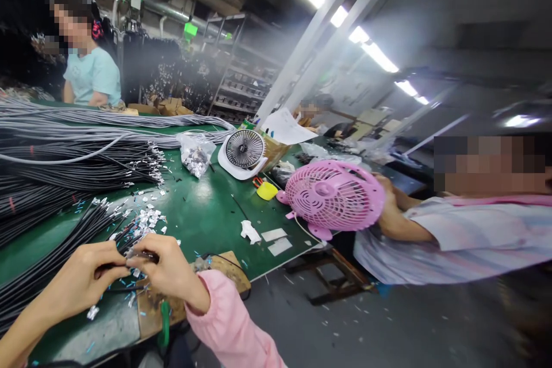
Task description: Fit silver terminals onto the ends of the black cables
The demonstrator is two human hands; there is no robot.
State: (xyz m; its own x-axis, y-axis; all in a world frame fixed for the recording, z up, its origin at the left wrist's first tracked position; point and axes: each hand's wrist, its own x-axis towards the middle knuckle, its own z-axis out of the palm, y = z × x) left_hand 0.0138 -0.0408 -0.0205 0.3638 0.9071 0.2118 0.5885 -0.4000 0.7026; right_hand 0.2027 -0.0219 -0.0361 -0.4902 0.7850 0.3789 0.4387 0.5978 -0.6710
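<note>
Nearest to the camera, your pink sleeve (235, 319) covers the right forearm, and the left forearm comes bare from the lower corner. Your left hand (95, 276) has thumb and forefinger pinched together; your right hand (166, 264) is curled, with its thumb and fingers also drawn close. The fingertips of both hands meet, but what they grip is too small to tell.

Under and beside your hands are the black cables (56, 259), which lie in a bundle on the green tabletop (211, 207). Just behind your fingers are scattered many small silvery pieces (149, 221). Below your right hand you have a wooden board (150, 313), and near its front edge is a green handle (165, 322).

Farther away, gray cables (77, 126) stretch across the table, near a plastic bag (196, 155) of small parts and a white fan (245, 148). At your right, a co-worker in striped shirt (414, 253) has one hand at a pink fan (332, 195). Another person in light blue shirt (97, 75) is on the far side.
</note>
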